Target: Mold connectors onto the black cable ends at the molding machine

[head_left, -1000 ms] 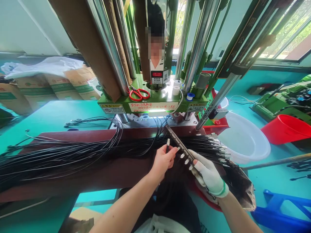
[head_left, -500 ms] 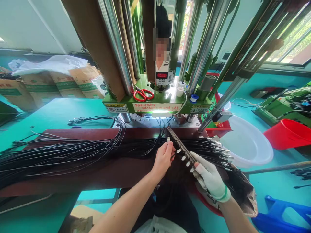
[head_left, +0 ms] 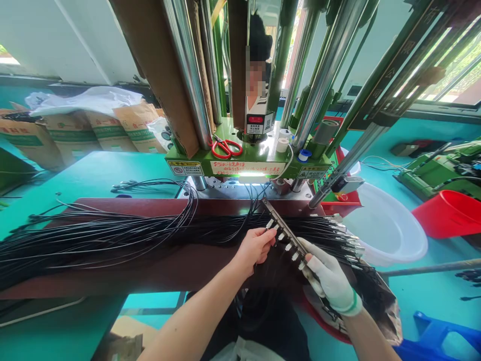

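the left hand (head_left: 255, 246) has its fingers pinched together on a black cable end (head_left: 269, 224) at the fixture bar (head_left: 284, 231); the gloved right hand (head_left: 329, 280) is closed around the bar's lower end, over the dark red table (head_left: 150, 271); the bar's lower tip is hidden inside the glove.

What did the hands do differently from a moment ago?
The bare left hand carried the cable end it pinches to the right, from beside the dark slotted bar up against it near its upper slots. The gloved right hand kept gripping the bar's lower end. The bundle of black cables on the bench and the red scissors on the machine stayed put.
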`<state>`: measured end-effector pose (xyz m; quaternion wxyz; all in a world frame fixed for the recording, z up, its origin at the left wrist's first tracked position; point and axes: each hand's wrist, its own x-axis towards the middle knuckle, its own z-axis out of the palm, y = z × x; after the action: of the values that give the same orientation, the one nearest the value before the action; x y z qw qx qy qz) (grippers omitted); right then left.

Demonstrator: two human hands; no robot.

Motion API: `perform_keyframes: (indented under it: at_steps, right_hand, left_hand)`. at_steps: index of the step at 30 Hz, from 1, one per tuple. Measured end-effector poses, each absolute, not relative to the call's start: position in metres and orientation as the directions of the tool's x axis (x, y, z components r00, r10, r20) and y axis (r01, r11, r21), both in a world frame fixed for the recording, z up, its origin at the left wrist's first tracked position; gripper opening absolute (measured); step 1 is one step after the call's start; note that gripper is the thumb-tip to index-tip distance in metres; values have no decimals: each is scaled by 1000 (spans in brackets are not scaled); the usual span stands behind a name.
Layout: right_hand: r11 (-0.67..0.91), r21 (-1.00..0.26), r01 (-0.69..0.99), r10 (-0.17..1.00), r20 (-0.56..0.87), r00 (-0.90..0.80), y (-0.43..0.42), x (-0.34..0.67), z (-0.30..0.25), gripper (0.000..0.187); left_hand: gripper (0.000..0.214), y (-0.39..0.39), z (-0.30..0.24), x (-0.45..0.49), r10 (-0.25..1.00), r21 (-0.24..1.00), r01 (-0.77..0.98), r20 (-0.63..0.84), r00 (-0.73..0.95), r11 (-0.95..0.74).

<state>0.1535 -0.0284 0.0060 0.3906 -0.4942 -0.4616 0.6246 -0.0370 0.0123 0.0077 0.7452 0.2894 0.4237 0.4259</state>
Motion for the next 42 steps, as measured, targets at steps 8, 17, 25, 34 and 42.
perform_keyframes:
  at_steps: [8, 17, 25, 34, 42]
  right_hand:
    - [-291, -955, -60, 946, -278, -165, -30, 148, 11, 62]
    - [-304, -951, -66, 935, -284, -213, -25, 158, 1, 59]
    - [-331, -942, -54, 930, -316, -189, -25, 154, 9, 66]
    - [-185, -982, 29, 964, -187, -187, -27, 156, 7, 54]
    - [-390, -920, 41, 912, -392, -122, -26, 163, 15, 73]
  left_hand:
    - [39, 15, 14, -35, 920, 864, -327, -329, 211, 384]
    - [48, 21, 15, -47, 891, 894, -195, -335, 307, 403]
    - [50, 22, 14, -49, 893, 908, -189, -298, 337, 374]
    - [51, 24, 6, -50, 883, 892, -229, -292, 368, 391]
    - [37, 26, 13, -44, 920, 951, -17, -296, 257, 310]
